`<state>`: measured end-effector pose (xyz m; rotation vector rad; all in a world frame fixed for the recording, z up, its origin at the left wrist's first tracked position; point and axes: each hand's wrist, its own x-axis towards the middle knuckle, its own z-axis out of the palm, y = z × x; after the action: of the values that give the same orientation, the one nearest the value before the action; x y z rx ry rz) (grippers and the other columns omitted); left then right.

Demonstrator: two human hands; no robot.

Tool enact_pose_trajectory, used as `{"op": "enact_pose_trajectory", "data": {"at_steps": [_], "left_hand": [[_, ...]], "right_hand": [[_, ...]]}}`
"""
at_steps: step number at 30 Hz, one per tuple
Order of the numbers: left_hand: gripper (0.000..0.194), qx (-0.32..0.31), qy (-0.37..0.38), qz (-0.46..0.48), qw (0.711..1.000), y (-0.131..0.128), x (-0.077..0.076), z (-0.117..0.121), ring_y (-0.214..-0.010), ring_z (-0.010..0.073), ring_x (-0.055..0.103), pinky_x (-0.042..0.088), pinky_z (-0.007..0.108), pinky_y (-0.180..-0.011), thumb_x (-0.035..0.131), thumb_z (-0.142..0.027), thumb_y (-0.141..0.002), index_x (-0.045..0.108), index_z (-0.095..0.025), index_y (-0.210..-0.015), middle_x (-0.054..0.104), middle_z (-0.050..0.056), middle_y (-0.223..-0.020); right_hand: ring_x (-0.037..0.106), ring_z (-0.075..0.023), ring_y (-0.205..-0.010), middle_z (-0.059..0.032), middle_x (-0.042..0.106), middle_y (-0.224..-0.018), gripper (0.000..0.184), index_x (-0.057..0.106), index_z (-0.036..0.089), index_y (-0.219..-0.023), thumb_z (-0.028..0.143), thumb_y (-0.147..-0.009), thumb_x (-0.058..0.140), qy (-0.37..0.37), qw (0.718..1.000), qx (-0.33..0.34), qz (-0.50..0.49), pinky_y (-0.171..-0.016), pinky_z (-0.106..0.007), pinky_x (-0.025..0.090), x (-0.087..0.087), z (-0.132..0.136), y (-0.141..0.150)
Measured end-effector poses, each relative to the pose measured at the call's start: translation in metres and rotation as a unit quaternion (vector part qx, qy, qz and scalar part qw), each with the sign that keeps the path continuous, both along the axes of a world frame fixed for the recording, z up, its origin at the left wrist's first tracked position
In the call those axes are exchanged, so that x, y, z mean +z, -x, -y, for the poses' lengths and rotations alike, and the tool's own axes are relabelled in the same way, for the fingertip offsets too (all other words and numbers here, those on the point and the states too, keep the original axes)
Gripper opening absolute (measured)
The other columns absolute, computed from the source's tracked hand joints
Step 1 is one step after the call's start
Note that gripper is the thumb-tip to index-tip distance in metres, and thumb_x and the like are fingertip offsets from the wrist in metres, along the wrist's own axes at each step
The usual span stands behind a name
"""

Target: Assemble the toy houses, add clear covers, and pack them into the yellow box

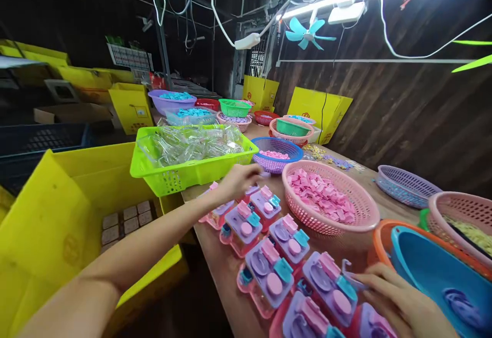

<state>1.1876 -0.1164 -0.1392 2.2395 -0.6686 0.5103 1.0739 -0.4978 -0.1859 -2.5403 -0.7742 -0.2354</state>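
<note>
Two rows of small plastic toys (263, 276), with purple tops and pink and teal parts on clear pink bases, stand along the table edge. My left hand (238, 180) is over their far end, fingers pinched, with a small lilac plastic piece (265, 174) at the fingertips; blur hides how it is gripped. Low on the right, my right hand (400, 294) pinches a lilac hook-shaped plastic piece (351, 276) beside the nearer toys. Its curved end points up. A pink basket (369, 215) of flat pink pieces lies between the hands, further right.
A lime-green crate (172, 176) of clear plastic parts sits at the back left. Blue (426, 261) and orange basins overlap at right, near a pink basket (461, 202). Yellow cartons (92, 169) stand left of the table. A purple basket (274, 165) and other baskets line the back.
</note>
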Motion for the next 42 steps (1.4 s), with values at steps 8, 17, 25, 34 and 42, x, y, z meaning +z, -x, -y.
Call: {"op": "enact_pose_trajectory", "data": {"at_steps": [8,17,25,34,42], "left_hand": [[0.025,0.166,-0.106,0.032,0.980,0.044,-0.093,-0.147,-0.089,0.0161,0.064,0.047,0.026,-0.081,0.045,-0.026,-0.089,0.063,-0.020,-0.105,0.069,0.005,-0.102],[0.023,0.151,-0.296,0.057,0.941,0.034,-0.129,-0.142,-0.086,0.0212,0.053,0.047,0.032,-0.075,0.046,-0.014,-0.086,0.061,-0.019,-0.103,0.066,0.008,-0.105],[0.021,0.161,-0.269,0.006,0.950,0.035,-0.125,-0.137,-0.081,0.0192,0.049,0.041,0.027,-0.062,0.043,-0.020,-0.089,0.062,-0.025,-0.096,0.066,0.002,-0.085],[0.024,0.142,-0.338,-0.028,0.930,0.039,-0.114,-0.131,-0.089,0.0213,0.048,0.044,0.028,-0.066,0.046,-0.011,-0.083,0.059,-0.022,-0.100,0.065,0.005,-0.094],[0.027,0.156,-0.297,-0.072,0.939,0.038,-0.114,-0.124,-0.089,0.0195,0.061,0.047,0.028,-0.070,0.040,-0.015,-0.083,0.061,-0.023,-0.099,0.065,0.002,-0.101]], "right_hand": [[0.058,-0.0148,-0.075,-0.0021,0.061,-0.083,0.020,0.067,0.023,-0.079,0.017,-0.084,0.048,-0.017,0.998,0.016,-0.056,-0.069,-0.026,0.045,-0.016,-0.215,-0.035],[0.049,-0.0248,-0.093,-0.0073,0.064,-0.090,0.023,0.065,0.019,-0.083,0.013,-0.086,0.043,0.211,0.971,-0.078,0.079,-0.079,-0.037,0.038,-0.065,-0.302,-0.061],[0.045,-0.0227,-0.090,-0.0041,0.064,-0.090,0.025,0.065,0.023,-0.082,0.026,-0.090,0.042,0.113,0.982,-0.135,0.069,-0.078,-0.035,0.036,-0.084,-0.303,-0.063],[0.043,-0.0240,-0.092,-0.0039,0.064,-0.102,0.023,0.064,0.025,-0.092,0.020,-0.089,0.042,0.129,0.983,-0.119,0.045,-0.076,-0.038,0.032,-0.080,-0.298,-0.055],[0.046,-0.0250,-0.093,-0.0060,0.065,-0.096,0.022,0.064,0.022,-0.084,0.014,-0.084,0.043,0.199,0.977,-0.070,0.034,-0.076,-0.039,0.032,-0.066,-0.295,-0.062]]}}
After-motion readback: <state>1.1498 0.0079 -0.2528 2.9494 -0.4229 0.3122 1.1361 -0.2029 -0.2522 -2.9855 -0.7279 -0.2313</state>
